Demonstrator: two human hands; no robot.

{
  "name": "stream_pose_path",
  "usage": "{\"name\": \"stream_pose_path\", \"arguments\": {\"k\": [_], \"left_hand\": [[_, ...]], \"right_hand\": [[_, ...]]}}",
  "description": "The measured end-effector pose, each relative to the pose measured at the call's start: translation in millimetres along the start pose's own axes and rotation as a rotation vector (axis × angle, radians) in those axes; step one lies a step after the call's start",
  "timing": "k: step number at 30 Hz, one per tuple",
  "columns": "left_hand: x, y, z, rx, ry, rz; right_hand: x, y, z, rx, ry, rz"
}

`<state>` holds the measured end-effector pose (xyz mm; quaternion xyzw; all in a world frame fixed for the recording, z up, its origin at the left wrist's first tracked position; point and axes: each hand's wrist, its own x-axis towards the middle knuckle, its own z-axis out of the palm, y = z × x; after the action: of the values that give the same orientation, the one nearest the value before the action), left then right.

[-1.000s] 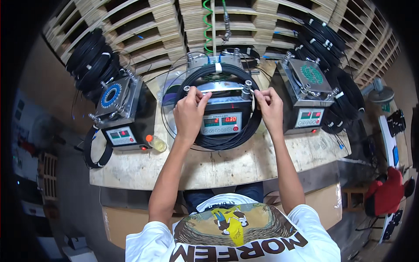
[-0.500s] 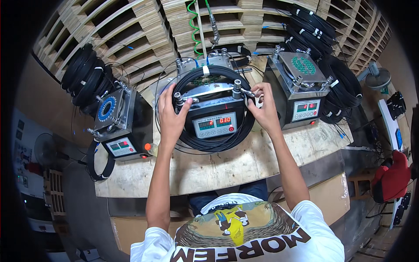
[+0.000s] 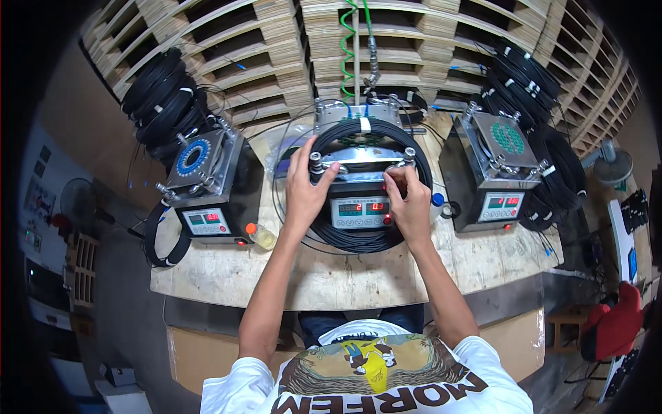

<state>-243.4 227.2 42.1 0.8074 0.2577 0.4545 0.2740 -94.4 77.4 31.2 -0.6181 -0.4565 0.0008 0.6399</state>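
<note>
A black cable coil (image 3: 358, 241) lies looped around the middle winding machine (image 3: 358, 210), a metal box with a red-digit display on its front. My left hand (image 3: 303, 190) reaches over the coil's left side, fingers wrapped by the left corner post (image 3: 317, 160). My right hand (image 3: 412, 203) sits above the display and pinches a small metal clamp (image 3: 398, 167) beside the right corner post (image 3: 410, 152). A white tape band (image 3: 365, 125) marks the coil's far side.
Similar machines stand at left (image 3: 207, 179) and right (image 3: 493, 165) on the wooden bench (image 3: 345, 276). A small orange-capped bottle (image 3: 261, 237) lies near the left one. Black cable bundles (image 3: 162, 103) hang on stacked pallets (image 3: 241, 41). A green spiral hose (image 3: 347, 48) drops from above.
Both hands have come in from the coil's outer sides onto the top of the middle machine. The right hand now pinches at the right post. The view has shifted slightly.
</note>
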Motion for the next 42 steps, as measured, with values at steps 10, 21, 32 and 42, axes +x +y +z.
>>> {"name": "stream_pose_path", "arguments": {"k": [10,21,32,42], "left_hand": [[0.2,0.4,-12.4,0.014,-0.060,-0.045],[0.2,1.0,-7.0,0.027,-0.065,-0.064],[3.2,1.9,-11.7,0.035,-0.084,-0.081],[68.5,58.5,-22.9,0.446,-0.074,0.512]], "right_hand": [[94.5,-33.2,-10.8,-0.226,-0.298,-0.071],[249.2,13.9,56.6,-1.060,-1.224,-0.351],[254.1,4.6,58.0,-0.966,-1.335,-0.157],[252.8,16.3,8.5,-0.402,-1.147,0.011]]}}
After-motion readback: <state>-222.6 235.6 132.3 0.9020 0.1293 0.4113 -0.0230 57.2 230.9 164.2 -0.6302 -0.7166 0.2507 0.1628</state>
